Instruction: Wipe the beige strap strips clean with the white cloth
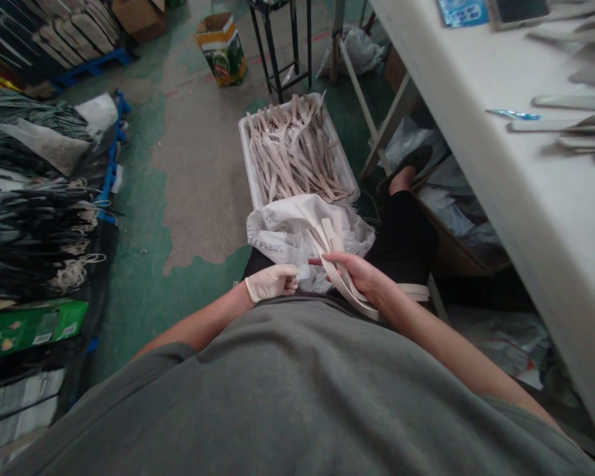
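My right hand (359, 274) is wrapped round a bundle of off-white flat strips (333, 238). Their upper ends fan out above the fingers, and the lower lengths loop back beneath the wrist. My left hand (274, 283), in a pale thin glove, is closed just left of the bundle, with its fingertips beside a bit of clear plastic. Whether it grips that plastic I cannot make out. Across my lap lies a crumpled translucent plastic bag (277, 231) with dark lettering, under and in front of both hands. Beyond it, a white tub (246, 158) holds many beige strips (292, 152).
To my right stands a white table (476, 86) with grey strips, a phone (520, 12) and a blue packet (463, 12). Bundled dark cords (34, 231) lie on the left. Ahead are a black stool (275, 59) and a yellow-green carton (223, 53).
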{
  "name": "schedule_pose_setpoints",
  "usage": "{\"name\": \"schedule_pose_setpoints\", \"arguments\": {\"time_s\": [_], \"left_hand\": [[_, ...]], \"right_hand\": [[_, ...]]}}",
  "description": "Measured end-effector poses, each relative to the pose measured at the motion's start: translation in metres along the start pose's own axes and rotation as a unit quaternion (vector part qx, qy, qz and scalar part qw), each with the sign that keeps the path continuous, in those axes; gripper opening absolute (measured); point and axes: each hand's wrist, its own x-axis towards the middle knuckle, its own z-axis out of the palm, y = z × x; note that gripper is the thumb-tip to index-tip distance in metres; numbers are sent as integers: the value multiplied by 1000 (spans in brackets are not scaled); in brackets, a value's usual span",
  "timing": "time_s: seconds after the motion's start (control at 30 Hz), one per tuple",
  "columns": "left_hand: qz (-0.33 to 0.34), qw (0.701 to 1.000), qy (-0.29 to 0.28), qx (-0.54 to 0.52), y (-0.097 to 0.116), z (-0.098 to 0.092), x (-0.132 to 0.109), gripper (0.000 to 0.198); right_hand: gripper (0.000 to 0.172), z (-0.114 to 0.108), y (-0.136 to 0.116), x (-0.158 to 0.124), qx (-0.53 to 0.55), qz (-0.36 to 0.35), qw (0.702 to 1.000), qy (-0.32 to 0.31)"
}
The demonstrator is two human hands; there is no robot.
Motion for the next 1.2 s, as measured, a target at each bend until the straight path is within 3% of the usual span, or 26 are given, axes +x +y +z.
{"name": "schedule_pose_setpoints", "arguments": {"time_s": [0.1,0.17,0.3,0.43,0.57,0.7,0.87,0.97,1.03,1.1,1.2], "left_hand": [[-37,998,-1,-43,-2,0,-3,15],[-65,996,0,-66,-1,-1,-3,12],[-61,994,35,-82,1,0,-3,10],[-17,999,34,-37,-3,6,-2,23],[14,999,-23,38,-3,11,1,27],[-13,998,-59,32,0,11,6,18],[-39,995,-43,79,-5,10,11,19],[-41,993,-36,104,14,8,0,17],[28,998,4,64,47,2,-22,16],[181,981,71,-13,93,-5,-62,22],[471,865,132,-117,159,-11,-149,37]], "right_hand": [[19,9,2,18,9,12,1000,14],[19,13,0,28,13,5,1000,-10],[16,14,-4,35,0,-39,999,-31],[16,15,-2,32,-47,-70,996,-15],[19,21,2,25,-91,-102,991,-6],[27,28,3,17,-141,-140,980,0],[29,31,2,13,-194,-178,964,35],[24,26,-1,13,-210,-234,945,91],[26,20,-4,10,-216,-274,927,136],[27,12,-6,3,-215,-304,911,177],[26,5,-7,-11,-201,-338,896,207]]}}
